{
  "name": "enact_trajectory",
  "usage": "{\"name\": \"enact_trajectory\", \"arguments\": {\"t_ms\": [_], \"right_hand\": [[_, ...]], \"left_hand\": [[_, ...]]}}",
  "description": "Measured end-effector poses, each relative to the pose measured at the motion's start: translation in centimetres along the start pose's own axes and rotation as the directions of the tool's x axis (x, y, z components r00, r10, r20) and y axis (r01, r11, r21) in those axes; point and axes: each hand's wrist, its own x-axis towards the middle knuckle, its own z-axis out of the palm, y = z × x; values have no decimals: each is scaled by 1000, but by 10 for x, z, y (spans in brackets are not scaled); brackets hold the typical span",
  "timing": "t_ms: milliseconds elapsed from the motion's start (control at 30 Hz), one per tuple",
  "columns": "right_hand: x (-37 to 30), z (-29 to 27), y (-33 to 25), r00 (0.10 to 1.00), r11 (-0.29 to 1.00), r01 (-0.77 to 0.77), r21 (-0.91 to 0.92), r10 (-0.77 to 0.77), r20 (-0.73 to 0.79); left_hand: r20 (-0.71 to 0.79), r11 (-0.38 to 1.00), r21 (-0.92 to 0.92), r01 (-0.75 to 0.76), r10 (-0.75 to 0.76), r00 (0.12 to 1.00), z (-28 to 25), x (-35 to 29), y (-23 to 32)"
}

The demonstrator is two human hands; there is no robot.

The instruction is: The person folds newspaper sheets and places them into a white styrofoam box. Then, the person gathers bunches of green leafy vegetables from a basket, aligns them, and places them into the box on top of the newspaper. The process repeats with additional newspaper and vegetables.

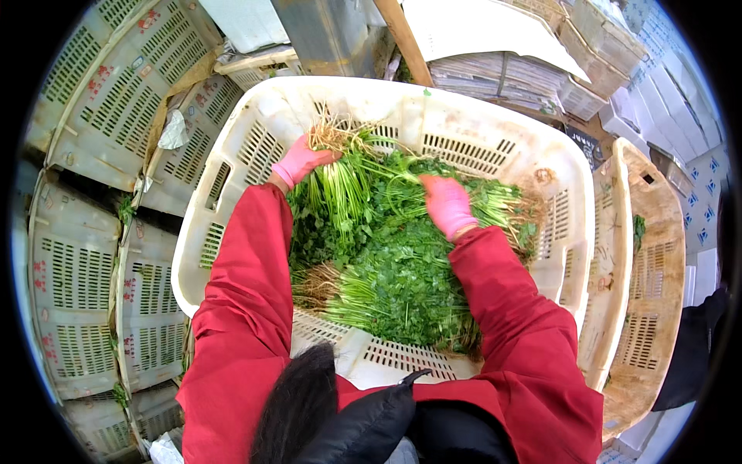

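Inside a large white slotted plastic crate (495,116) lie bunches of leafy greens (410,271) that look like coriander, with pale green stems and brown roots. My left hand (297,162), in a pink glove, is closed round a bunch (340,193) just below its roots, near the crate's far left side. That bunch's stems slant down onto the leaves. Near the middle of the pile, my right hand (448,205), also in a pink glove, is closed on a few thin stems (403,172) stretching left toward the held bunch. Its fingertips are partly hidden.
Stacked slotted crates (81,294) stand along the left. More crates (645,309), brown-stained, sit against the right side of mine. Beyond the far rim are a wooden post (406,39), a grey metal column (325,39) and a bundle of flattened cardboard (495,77).
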Motion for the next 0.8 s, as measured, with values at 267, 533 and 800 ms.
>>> {"name": "enact_trajectory", "arguments": {"t_ms": [267, 533, 800], "right_hand": [[-17, -115, 86, 996, 989, -25, 146, 36, -77], [47, -24, -68, 834, 37, -548, 836, 97, 543], [101, 114, -85, 942, 51, -103, 993, 326, 81]], "left_hand": [[-46, 1000, -11, 27, -28, 999, -5, -4, 2], [18, 992, 123, 13, -15, 1000, 33, 6, 21], [216, 555, 724, -410, 383, 898, 55, 16, 23]]}}
